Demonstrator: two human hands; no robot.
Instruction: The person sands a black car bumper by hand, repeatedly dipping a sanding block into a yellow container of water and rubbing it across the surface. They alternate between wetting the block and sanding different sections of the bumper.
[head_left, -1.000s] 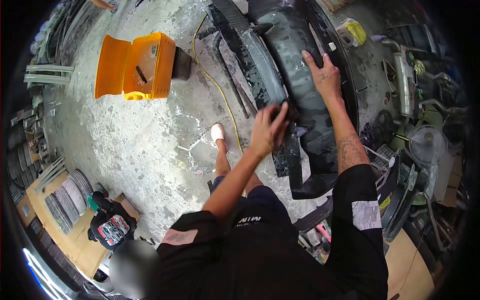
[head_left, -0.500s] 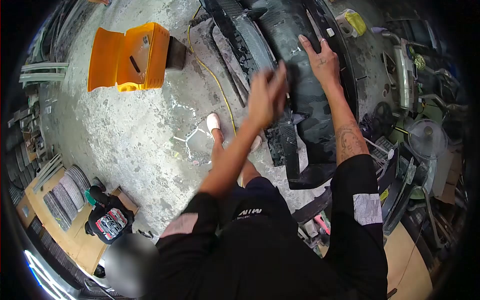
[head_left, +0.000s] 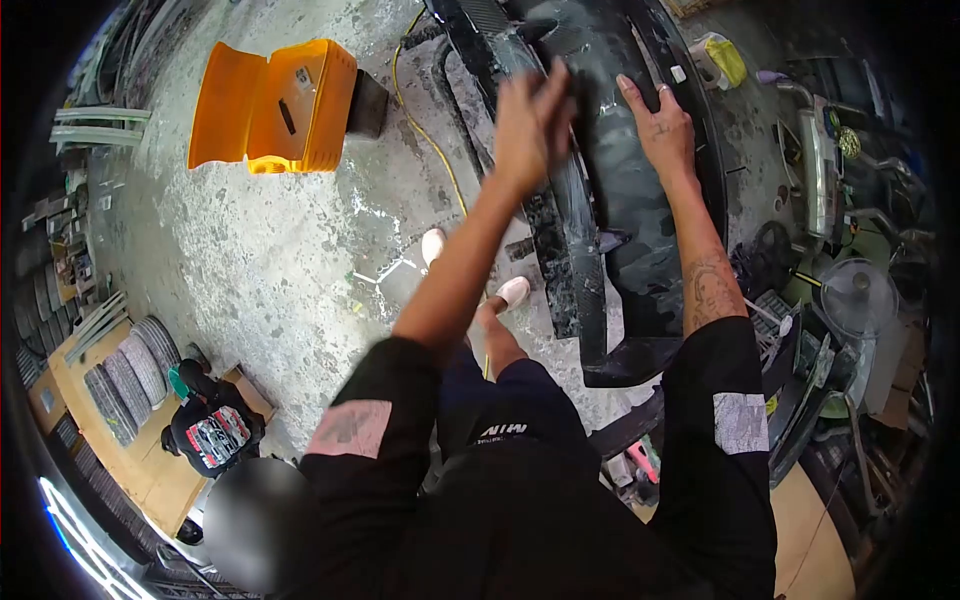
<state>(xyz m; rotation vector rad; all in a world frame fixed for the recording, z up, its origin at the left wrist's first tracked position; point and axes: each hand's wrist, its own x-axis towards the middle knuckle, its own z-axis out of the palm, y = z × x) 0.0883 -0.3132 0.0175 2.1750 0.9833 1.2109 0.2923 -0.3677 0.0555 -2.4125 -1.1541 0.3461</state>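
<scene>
A long black car bumper (head_left: 655, 260) with a carbon-fibre weave and dull, scuffed patches lies in front of me, running away toward the top. My left hand (head_left: 530, 130) is over its left raised strip (head_left: 575, 215), fingers smeared by motion; whether anything is under them I cannot make out. On the right side of the bumper my right hand (head_left: 668, 130) grips it beside a long slot, thumb and forefinger stretched forward, the other fingers partly hidden.
An orange plastic bin (head_left: 320, 105) lies open on the concrete floor at left, near a yellow cable (head_left: 435, 150). Mufflers (head_left: 822, 170), a fan (head_left: 858, 300) and metal parts crowd the right. Another person (head_left: 215, 425) is at lower left by several tyres (head_left: 130, 375).
My left hand has moved up along the raised strip, away from me. My right hand keeps its place on the bumper. The view has shifted slightly, and my feet show more.
</scene>
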